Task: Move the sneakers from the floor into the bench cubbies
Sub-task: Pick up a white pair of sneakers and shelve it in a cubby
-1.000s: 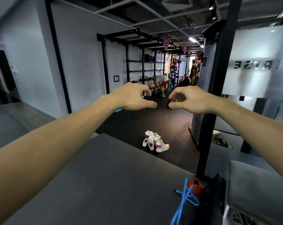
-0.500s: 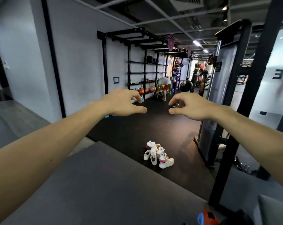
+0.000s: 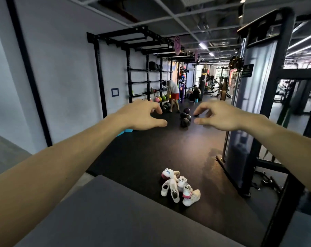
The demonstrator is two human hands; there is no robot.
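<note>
Left hand (image 3: 142,116) and right hand (image 3: 220,116) out front, fingers loosely curled, holding nothing. Sneakers (image 3: 177,188) heaped on floor (image 3: 151,157) beyond grey bench top (image 3: 115,211). Step closer, crouch, grab one pair together; cubbies unseen.

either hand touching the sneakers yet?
Apart. The head view shows the left hand and right hand held out in the air, holding nothing, with bare dark floor between them and the sneakers piled below.
</note>
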